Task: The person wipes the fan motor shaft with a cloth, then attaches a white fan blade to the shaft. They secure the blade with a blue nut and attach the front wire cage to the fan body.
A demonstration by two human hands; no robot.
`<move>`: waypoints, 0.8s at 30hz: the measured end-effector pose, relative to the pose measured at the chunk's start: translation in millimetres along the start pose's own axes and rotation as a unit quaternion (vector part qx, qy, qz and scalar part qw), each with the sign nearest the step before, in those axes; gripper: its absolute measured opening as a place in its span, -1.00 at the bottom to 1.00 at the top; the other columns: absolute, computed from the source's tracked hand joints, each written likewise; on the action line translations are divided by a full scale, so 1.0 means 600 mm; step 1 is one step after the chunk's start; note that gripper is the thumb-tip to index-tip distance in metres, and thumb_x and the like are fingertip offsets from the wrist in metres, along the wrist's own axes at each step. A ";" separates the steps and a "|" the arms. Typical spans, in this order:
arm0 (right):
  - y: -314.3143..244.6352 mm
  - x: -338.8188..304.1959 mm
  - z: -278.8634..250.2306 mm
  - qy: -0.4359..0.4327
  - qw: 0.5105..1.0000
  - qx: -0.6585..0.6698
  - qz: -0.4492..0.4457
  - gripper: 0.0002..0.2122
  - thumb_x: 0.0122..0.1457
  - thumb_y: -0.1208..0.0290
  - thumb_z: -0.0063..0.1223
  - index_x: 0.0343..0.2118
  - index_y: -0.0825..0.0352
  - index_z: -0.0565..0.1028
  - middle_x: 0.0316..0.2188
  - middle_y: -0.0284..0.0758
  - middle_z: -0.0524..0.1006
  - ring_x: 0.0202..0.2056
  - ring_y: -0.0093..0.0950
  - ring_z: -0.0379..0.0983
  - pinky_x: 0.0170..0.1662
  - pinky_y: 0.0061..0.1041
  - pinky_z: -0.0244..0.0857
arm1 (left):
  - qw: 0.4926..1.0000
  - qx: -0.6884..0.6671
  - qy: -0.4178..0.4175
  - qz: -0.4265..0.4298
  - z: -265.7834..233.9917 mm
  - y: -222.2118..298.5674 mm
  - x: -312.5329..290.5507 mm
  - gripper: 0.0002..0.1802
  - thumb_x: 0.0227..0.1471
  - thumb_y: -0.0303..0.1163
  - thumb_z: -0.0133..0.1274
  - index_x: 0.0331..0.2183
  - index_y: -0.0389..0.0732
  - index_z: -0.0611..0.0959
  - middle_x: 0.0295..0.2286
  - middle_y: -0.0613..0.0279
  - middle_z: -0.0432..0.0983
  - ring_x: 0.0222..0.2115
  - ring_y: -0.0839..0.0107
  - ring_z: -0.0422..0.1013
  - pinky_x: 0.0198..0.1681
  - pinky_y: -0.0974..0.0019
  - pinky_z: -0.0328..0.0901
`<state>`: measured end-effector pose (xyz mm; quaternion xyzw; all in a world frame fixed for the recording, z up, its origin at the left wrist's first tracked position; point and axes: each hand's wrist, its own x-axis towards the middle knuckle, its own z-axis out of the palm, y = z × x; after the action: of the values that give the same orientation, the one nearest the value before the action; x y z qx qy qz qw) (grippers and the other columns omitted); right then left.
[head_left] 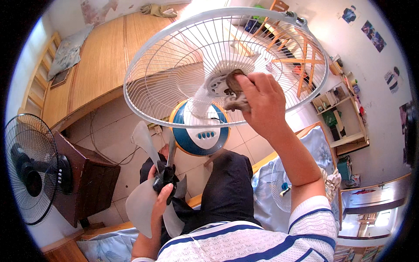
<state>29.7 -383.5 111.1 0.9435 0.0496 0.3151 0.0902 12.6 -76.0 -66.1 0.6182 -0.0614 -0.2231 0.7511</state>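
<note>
My left hand (162,192) is closed round the dark hub of a fan blade (140,208), whose several pale, translucent vanes spread about it above my lap. In my right hand (264,98) is a bunched grey-brown cloth (237,105), pressed near the hub inside the rear wire grille (174,59) of a white standing fan. Round the grille runs a thick pale rim. Below it stands the fan's blue and white base (196,139) with an orange edge and several blue buttons. The fingertips of my right hand are partly hidden by the cloth.
A second, black fan (32,174) stands on a dark brown cabinet (94,179) at the left. Behind is a bed with a bamboo mat (104,48). A loose front grille (281,185) lies on blue bedding at my right. Shelves (340,118) line the right wall.
</note>
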 end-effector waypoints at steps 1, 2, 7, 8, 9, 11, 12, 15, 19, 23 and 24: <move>-0.005 0.009 0.005 -0.004 1.000 -0.019 -0.011 -0.60 -0.21 0.43 0.17 -0.20 0.35 0.47 -0.33 -0.31 0.40 -0.28 -0.35 0.34 -0.26 -0.39 0.25 | 1.000 0.000 0.001 -0.005 0.000 0.000 0.000 -0.16 -0.14 -0.31 0.12 0.15 -0.33 0.15 -0.17 0.12 0.40 -0.15 0.41 0.36 -0.05 0.42 0.23; -0.010 0.013 0.013 0.004 0.999 -0.028 -0.024 -0.66 -0.14 0.43 0.11 -0.23 0.37 0.46 -0.37 -0.30 0.39 -0.29 -0.35 0.34 -0.27 -0.36 0.24 | 1.000 -0.004 0.006 0.002 0.000 -0.005 -0.001 -0.15 -0.14 -0.32 0.12 0.15 -0.34 0.15 -0.17 0.12 0.40 -0.16 0.42 0.36 -0.06 0.42 0.24; -0.030 0.021 0.024 0.008 0.997 -0.060 -0.051 -0.71 -0.07 0.45 -0.01 -0.23 0.39 0.47 -0.40 -0.31 0.39 -0.31 -0.39 0.33 -0.29 -0.40 0.22 | 1.000 -0.019 0.002 -0.005 -0.004 -0.005 0.000 -0.15 -0.15 -0.33 0.11 0.15 -0.36 0.14 -0.17 0.12 0.39 -0.18 0.42 0.37 -0.10 0.43 0.26; -0.033 0.024 0.026 0.008 0.996 -0.064 -0.059 -0.72 -0.06 0.45 -0.03 -0.24 0.40 0.48 -0.40 -0.31 0.39 -0.32 -0.40 0.33 -0.30 -0.41 0.21 | 1.000 -0.022 0.004 -0.006 -0.004 -0.002 0.000 -0.16 -0.15 -0.33 0.11 0.15 -0.36 0.14 -0.17 0.13 0.39 -0.19 0.42 0.37 -0.10 0.43 0.26; -0.037 0.026 0.029 0.009 0.996 -0.062 -0.065 -0.72 -0.07 0.45 -0.02 -0.25 0.40 0.48 -0.41 -0.32 0.39 -0.32 -0.41 0.33 -0.31 -0.42 0.21 | 1.000 -0.025 0.006 -0.007 -0.003 -0.001 0.001 -0.16 -0.15 -0.33 0.11 0.15 -0.36 0.14 -0.18 0.13 0.39 -0.20 0.42 0.37 -0.10 0.43 0.26; -0.044 0.028 0.039 0.011 0.995 -0.056 -0.076 -0.73 -0.09 0.46 -0.01 -0.28 0.40 0.50 -0.42 -0.33 0.39 -0.33 -0.43 0.32 -0.33 -0.43 0.19 | 1.000 -0.025 0.008 -0.008 -0.002 0.002 0.000 -0.16 -0.15 -0.34 0.11 0.15 -0.36 0.14 -0.19 0.14 0.40 -0.20 0.42 0.37 -0.10 0.43 0.26; -0.048 0.029 0.042 0.013 0.996 -0.053 -0.071 -0.75 -0.09 0.46 -0.01 -0.30 0.40 0.51 -0.43 -0.35 0.39 -0.33 -0.45 0.32 -0.33 -0.44 0.18 | 1.000 -0.021 0.008 -0.007 -0.002 0.002 0.000 -0.16 -0.15 -0.34 0.11 0.15 -0.36 0.14 -0.20 0.15 0.40 -0.21 0.42 0.37 -0.10 0.43 0.26; -0.052 0.034 0.041 0.005 0.996 -0.049 -0.072 -0.75 -0.10 0.46 0.00 -0.29 0.36 0.51 -0.44 -0.35 0.38 -0.34 -0.43 0.31 -0.34 -0.44 0.17 | 1.000 -0.005 -0.001 -0.004 -0.010 -0.005 -0.002 -0.15 -0.15 -0.34 0.10 0.15 -0.36 0.14 -0.20 0.15 0.40 -0.21 0.42 0.37 -0.11 0.43 0.26; -0.058 0.006 0.019 -0.021 0.995 0.081 -0.050 -0.75 -0.12 0.49 0.02 -0.29 0.33 0.51 -0.43 -0.32 0.39 -0.32 -0.37 0.35 -0.31 -0.40 0.22 | 1.000 -0.018 0.003 0.009 -0.016 -0.016 -0.005 -0.13 -0.16 -0.31 0.12 0.16 -0.35 0.13 -0.18 0.12 0.40 -0.20 0.40 0.37 -0.09 0.43 0.25; -0.034 -0.061 -0.004 0.021 0.909 0.375 0.183 -0.75 0.00 0.51 -0.01 -0.21 0.35 0.49 -0.27 -0.27 0.47 -0.25 -0.33 0.44 -0.19 -0.37 0.34 | 1.000 -0.004 0.018 0.006 -0.024 -0.022 -0.009 -0.14 -0.15 -0.30 0.12 0.15 -0.34 0.14 -0.17 0.10 0.41 -0.17 0.39 0.38 -0.06 0.42 0.24; -0.027 -0.079 0.001 0.040 0.783 0.540 0.307 -0.76 0.03 0.50 -0.02 -0.20 0.36 0.49 -0.23 -0.25 0.47 -0.23 -0.34 0.45 -0.17 -0.37 0.35 | 1.000 -0.004 0.014 0.011 -0.025 -0.024 -0.006 -0.14 -0.15 -0.30 0.11 0.15 -0.34 0.14 -0.17 0.10 0.42 -0.17 0.39 0.38 -0.05 0.42 0.24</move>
<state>-8.2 -374.8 79.5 0.7900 -0.0773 0.2852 -0.5372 11.0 -62.7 -82.8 0.6179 -0.0570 -0.2066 0.7565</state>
